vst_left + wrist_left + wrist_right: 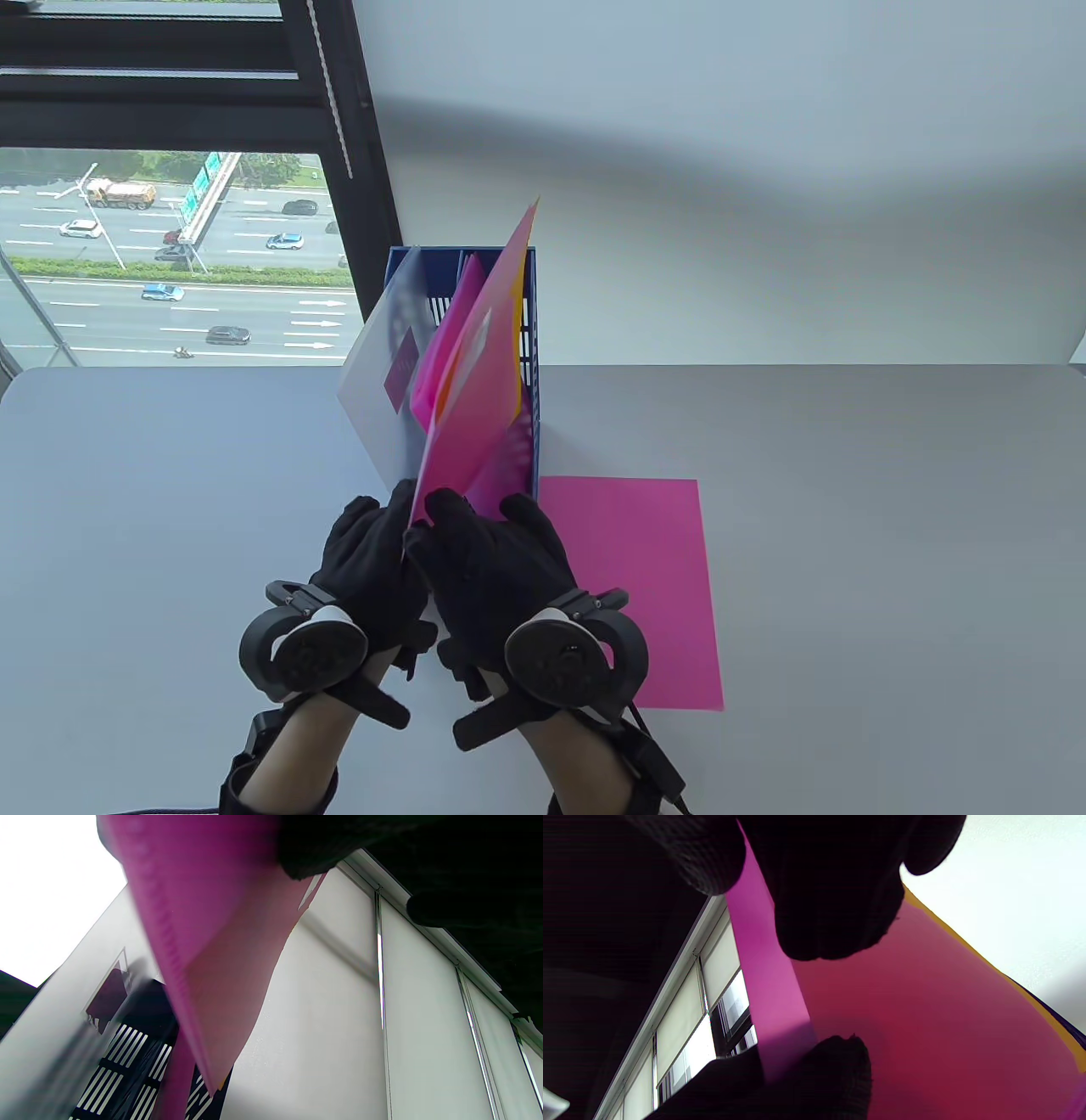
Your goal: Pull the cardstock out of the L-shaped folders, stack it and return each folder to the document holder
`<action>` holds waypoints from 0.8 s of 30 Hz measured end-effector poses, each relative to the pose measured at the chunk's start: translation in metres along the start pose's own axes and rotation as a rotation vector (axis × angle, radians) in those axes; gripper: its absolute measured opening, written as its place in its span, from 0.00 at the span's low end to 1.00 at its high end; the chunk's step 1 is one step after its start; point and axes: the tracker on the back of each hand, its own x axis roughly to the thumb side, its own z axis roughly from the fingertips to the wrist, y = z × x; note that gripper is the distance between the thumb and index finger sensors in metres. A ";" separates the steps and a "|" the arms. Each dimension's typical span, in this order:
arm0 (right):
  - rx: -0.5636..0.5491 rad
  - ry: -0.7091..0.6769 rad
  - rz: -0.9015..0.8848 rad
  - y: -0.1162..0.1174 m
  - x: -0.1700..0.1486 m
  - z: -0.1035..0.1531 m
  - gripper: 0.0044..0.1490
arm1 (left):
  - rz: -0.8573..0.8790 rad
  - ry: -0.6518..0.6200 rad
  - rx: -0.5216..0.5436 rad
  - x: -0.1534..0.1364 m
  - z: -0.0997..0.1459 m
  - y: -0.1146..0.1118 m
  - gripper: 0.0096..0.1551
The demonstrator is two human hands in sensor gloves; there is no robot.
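A grey counter [848, 509] sits below a window, and a blue document holder [530, 340] stands upright at its far middle, crowded with pink, orange and frosted clear L-shaped folders that lean out toward the viewer. Both gloved hands meet just in front of the holder at the lower corner of one pink folder [475, 399], which tilts up and away from them, its top edge rising above the holder. The left hand [373, 560] is on the folder's left side, and the right hand [492, 577] is on its right; the right wrist view shows the right hand's thumb and fingers [831, 921] pinching a pink sheet edge between them. The left hand's fingers curl at the same corner, and the left wrist view shows a dark fingertip against the pink plastic, so it appears to hold the folder too. One sheet of pink cardstock [645, 586] already lies flat on the counter, just right of the hands and touching the holder's near right corner. The step in hand seems to be separating cardstock from this folder. The next move likely calls for the left hand to hold the folder steady while the right draws the sheet out and lays it squarely on the flat cardstock.
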 end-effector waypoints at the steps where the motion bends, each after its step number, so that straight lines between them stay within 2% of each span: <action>1: -0.011 0.013 -0.020 -0.004 -0.004 -0.001 0.34 | 0.046 0.015 -0.006 -0.005 -0.002 0.003 0.28; 8: -0.075 0.148 -0.178 -0.034 -0.043 -0.010 0.32 | 0.336 0.057 -0.054 -0.032 -0.010 0.023 0.28; 14: -0.166 0.241 -0.282 -0.055 -0.080 -0.012 0.32 | 0.560 0.073 -0.199 -0.053 -0.014 0.026 0.27; 17: -0.153 0.295 -0.281 -0.060 -0.097 -0.011 0.35 | 0.678 0.073 -0.276 -0.059 -0.015 0.022 0.27; 21: -0.074 0.383 -0.300 -0.059 -0.120 -0.011 0.41 | 0.768 0.050 -0.374 -0.063 -0.016 0.015 0.27; 24: -0.030 0.407 -0.364 -0.055 -0.133 -0.011 0.42 | 0.834 0.041 -0.427 -0.065 -0.015 0.008 0.27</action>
